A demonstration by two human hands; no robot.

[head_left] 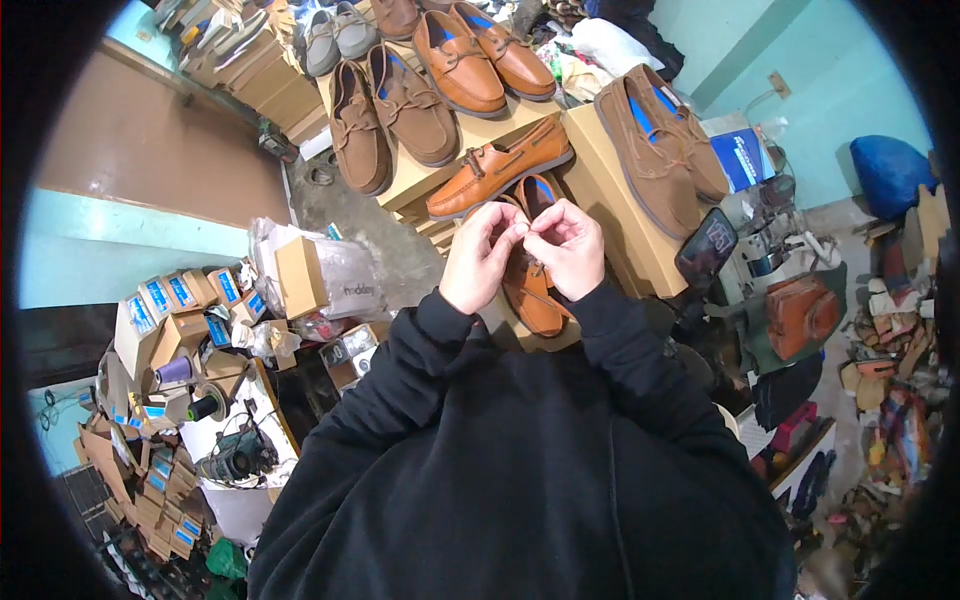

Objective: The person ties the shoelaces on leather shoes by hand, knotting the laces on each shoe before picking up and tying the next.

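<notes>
1. Tan leather boat shoe [538, 308]: it lies beneath your fingertips, its toe toward you; your hands cover part of its upper.
2. Your left hand [480, 258] and right hand [568, 250] meet above it, thumbs and forefingers pinched close together (whether a lace end sits between them, you cannot tell from here). Contact with the shoe is likewise unclear.
3. Just beyond your fingertips, another tan boat shoe [505, 168] lies crosswise, its toe to your left.
4. To your right, a pair of brown boat shoes [655, 150] rests on a cardboard box [622, 235], with a smartphone [708, 246] near its closer end.
</notes>
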